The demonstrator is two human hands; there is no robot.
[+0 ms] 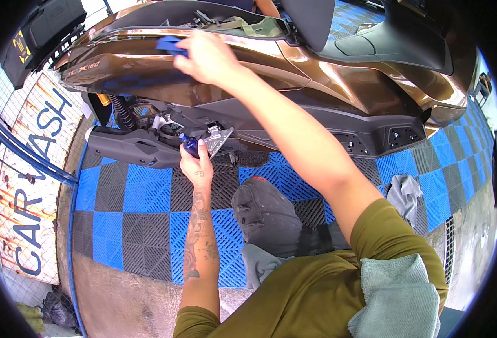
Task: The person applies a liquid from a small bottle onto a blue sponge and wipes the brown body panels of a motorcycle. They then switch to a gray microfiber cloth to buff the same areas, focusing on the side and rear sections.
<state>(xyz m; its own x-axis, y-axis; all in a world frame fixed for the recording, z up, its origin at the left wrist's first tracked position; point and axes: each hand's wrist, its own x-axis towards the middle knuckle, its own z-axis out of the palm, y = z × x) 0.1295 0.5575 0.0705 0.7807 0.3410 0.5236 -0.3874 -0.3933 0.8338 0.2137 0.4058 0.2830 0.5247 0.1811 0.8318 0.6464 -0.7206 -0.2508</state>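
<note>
My right hand (208,59) grips a small blue applicator (170,45) against the glossy brown side panel (125,63) of a scooter, below the seat opening. Lower down, my left hand (195,167) is wrapped around a small dark blue bottle (190,145) with its neck pointing up. That bottle is beside the scooter's metal passenger footrest (219,141) and above the end of the black exhaust cover (134,145). The panel reflects the blue of the floor. Raised lettering marks its rear part.
Blue and black plastic floor tiles (147,186) lie under the scooter. A grey cloth (405,196) rests on them at the right; a grey-green towel (396,295) hangs over my shoulder. A blue-railed wire fence (71,236) stands left. Another person's arm (268,7) shows behind the scooter.
</note>
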